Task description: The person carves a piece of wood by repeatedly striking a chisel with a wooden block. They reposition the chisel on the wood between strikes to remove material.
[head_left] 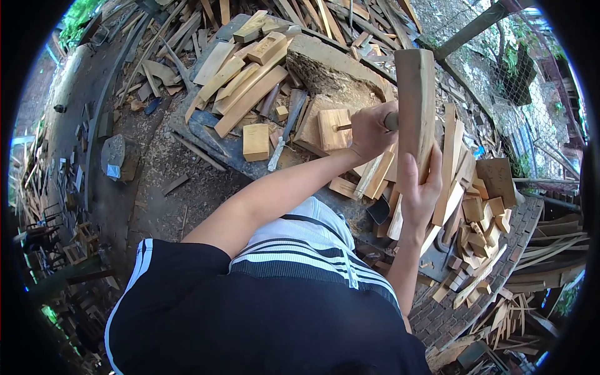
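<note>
My left hand (374, 131) is closed around a rounded handle (392, 120), whose blunt end shows to the right of the fist. On the fist's other side a thin brown shaft (344, 127) sticks out and overlaps a squarish wooden block (332, 139); I cannot tell what kind of tool it is. My right hand (420, 190) grips the lower end of a thick wooden billet (415, 87), thumb on one side and fingers on the other. The billet stands upright in view, close beside the left fist.
A hollowed wooden stump (340, 56) lies beyond my left hand. Cut boards (253, 97) and a small block (255, 142) lie left of it, near a long narrow blade-like tool (289, 128). Offcuts (484, 215) pile up at right, by a brick surface (450, 309).
</note>
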Motion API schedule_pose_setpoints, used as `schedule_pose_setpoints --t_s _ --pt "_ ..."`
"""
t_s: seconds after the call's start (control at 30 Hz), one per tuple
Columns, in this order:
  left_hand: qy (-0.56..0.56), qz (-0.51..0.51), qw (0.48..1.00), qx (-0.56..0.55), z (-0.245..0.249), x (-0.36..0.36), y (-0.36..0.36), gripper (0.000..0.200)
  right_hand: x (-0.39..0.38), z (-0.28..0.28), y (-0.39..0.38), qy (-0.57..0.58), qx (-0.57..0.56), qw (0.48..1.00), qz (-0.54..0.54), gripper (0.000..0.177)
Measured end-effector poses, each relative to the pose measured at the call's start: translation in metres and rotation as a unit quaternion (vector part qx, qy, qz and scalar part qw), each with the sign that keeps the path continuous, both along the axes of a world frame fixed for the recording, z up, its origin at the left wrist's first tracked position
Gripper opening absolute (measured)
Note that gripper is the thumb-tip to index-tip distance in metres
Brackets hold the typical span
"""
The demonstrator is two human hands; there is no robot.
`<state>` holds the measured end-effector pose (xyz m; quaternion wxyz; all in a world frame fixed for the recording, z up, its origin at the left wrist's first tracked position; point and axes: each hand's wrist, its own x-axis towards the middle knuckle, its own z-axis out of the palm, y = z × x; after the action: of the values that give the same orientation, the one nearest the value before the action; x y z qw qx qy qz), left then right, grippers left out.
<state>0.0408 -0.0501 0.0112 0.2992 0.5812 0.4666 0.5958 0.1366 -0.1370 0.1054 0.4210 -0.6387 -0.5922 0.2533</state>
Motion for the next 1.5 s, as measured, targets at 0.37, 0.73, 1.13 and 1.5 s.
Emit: schedule_pose_setpoints --t_s 0.37,0.73,1.13,1.5 --pt "-0.089 0.014 0.996 0.005 -0.004 -0.006 0.013 0.015 0.001 0.002 0.005 -0.072 0.029 0.996 0.040 0.061" --pt "-0.218 0.099 0.971 -0.019 0.007 -0.076 0.063 0.031 0.003 -0.024 -0.026 0.099 -0.012 0.994 -0.052 0.055" --pt "-0.109 0.054 0.993 -0.003 0.007 -0.053 0.042 0.036 0.007 -0.044 -0.041 0.119 -0.041 0.990 -0.064 0.059" --pt "-0.150 0.042 0.987 -0.049 0.002 -0.055 0.042 0.039 0.006 -0.046 -0.038 0.113 -0.055 0.990 -0.064 0.058"
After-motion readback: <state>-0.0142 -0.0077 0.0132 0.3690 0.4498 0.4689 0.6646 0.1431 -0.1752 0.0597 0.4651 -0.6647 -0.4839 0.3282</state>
